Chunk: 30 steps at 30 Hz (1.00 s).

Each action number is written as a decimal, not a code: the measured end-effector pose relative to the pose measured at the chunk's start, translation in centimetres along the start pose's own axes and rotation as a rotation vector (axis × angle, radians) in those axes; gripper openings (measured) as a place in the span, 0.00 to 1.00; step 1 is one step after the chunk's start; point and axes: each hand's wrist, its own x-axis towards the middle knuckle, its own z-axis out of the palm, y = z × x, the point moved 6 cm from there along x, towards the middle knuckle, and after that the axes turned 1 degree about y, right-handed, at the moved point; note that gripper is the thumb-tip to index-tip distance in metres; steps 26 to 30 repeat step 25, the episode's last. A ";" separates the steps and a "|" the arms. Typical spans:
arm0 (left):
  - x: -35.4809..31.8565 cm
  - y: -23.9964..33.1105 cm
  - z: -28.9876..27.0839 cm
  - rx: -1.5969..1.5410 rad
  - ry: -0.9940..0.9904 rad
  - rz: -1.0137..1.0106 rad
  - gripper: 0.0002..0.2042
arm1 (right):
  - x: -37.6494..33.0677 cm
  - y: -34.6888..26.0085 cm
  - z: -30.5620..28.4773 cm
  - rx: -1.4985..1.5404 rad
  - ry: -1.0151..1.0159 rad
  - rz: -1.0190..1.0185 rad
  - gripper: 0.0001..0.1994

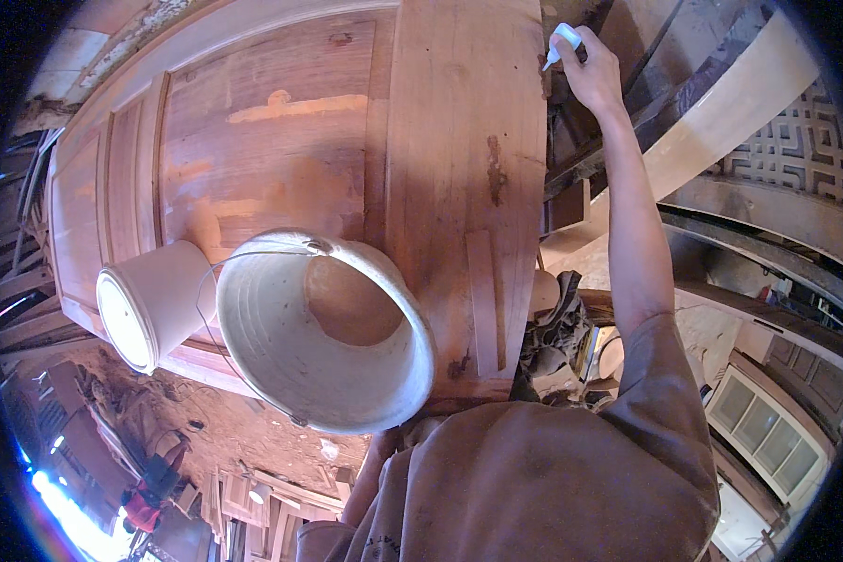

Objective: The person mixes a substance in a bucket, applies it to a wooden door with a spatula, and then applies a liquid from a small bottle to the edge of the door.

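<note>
My right arm reaches out to the far end of a wooden door panel (440, 122) lying flat before me. My right hand (592, 70) is closed round a small white squeeze bottle (564, 42). Its thin nozzle points down beside the panel's right edge. Of my left arm only part shows, low in the middle by the bucket; the fingers are hidden. A large white bucket (253, 328) with a wire handle stands tilted in view on the panel's near part. Orange-brown filler patches (300, 109) mark the recessed wood.
A white pail (173, 286) stands left of the bucket. A narrow wood strip (482, 304) lies on the panel. Pale curved boards (731, 112) and a framed window (768, 426) are at the right. Far lower left, a person in red (142, 508) is near stacked timber.
</note>
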 end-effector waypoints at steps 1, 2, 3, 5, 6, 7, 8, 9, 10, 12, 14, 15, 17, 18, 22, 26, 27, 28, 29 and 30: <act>-0.1 2.1 0.6 0.002 -0.005 -0.001 0.18 | -0.1 0.3 0.0 -0.013 0.015 -0.007 0.19; -0.4 7.8 1.9 -0.206 0.057 -0.094 0.18 | -0.6 1.5 -0.2 -0.038 0.031 -0.004 0.19; -0.8 8.6 1.8 -0.310 0.097 -0.138 0.18 | -0.3 1.5 -0.3 -0.036 0.033 -0.001 0.19; -0.4 7.3 1.5 -0.400 0.125 -0.124 0.18 | 0.1 1.3 -0.1 -0.026 0.044 0.012 0.19; -0.3 5.4 0.8 -0.391 0.120 -0.096 0.18 | 0.4 1.0 -0.1 -0.020 0.044 0.008 0.19; -0.1 5.1 0.5 -0.381 0.111 -0.071 0.17 | 0.4 1.0 0.0 -0.017 0.052 0.006 0.19; 0.0 4.8 0.5 -0.209 0.036 -0.040 0.23 | 0.3 1.1 0.1 -0.015 0.060 0.005 0.19; 0.1 4.3 0.5 -0.123 -0.003 -0.026 0.26 | 0.3 1.2 0.3 -0.015 0.060 0.005 0.19; 0.2 4.1 0.7 -0.037 -0.043 -0.009 0.29 | 0.3 1.3 0.3 -0.009 0.063 0.002 0.19; 0.5 2.3 0.3 -0.028 -0.013 0.070 0.24 | 0.4 1.2 0.3 0.003 0.064 -0.002 0.19; 0.9 0.7 0.1 -0.021 0.015 0.150 0.18 | 0.4 0.6 0.0 -0.035 0.084 -0.059 0.19; 0.9 0.3 -0.1 -0.016 0.029 0.189 0.16 | 0.4 0.5 0.0 -0.035 0.084 -0.058 0.19; 1.2 1.0 -0.1 0.026 0.013 0.187 0.17 | 0.1 1.4 -0.1 -0.042 0.067 0.006 0.19; 1.2 1.5 0.1 0.097 0.001 0.198 0.18 | -0.1 1.8 -0.2 -0.046 0.068 0.011 0.19; 2.1 -5.1 -1.5 0.753 -0.045 0.231 0.26 | 0.2 3.5 -0.7 0.219 0.139 0.235 0.19; 0.0 -2.0 -2.2 0.791 -0.075 0.254 0.28 | -2.5 8.5 -0.3 0.560 0.214 0.533 0.16; 0.0 -2.0 -2.2 0.791 -0.075 0.254 0.28 | -2.5 8.5 -0.3 0.560 0.214 0.533 0.16; 0.0 -2.0 -2.2 0.791 -0.075 0.254 0.28 | -2.5 8.5 -0.3 0.560 0.214 0.533 0.16; 0.0 -2.0 -2.2 0.791 -0.075 0.254 0.28 | -2.5 8.5 -0.3 0.560 0.214 0.533 0.16; 0.0 -2.0 -2.2 0.791 -0.075 0.254 0.28 | -2.5 8.5 -0.3 0.560 0.214 0.533 0.16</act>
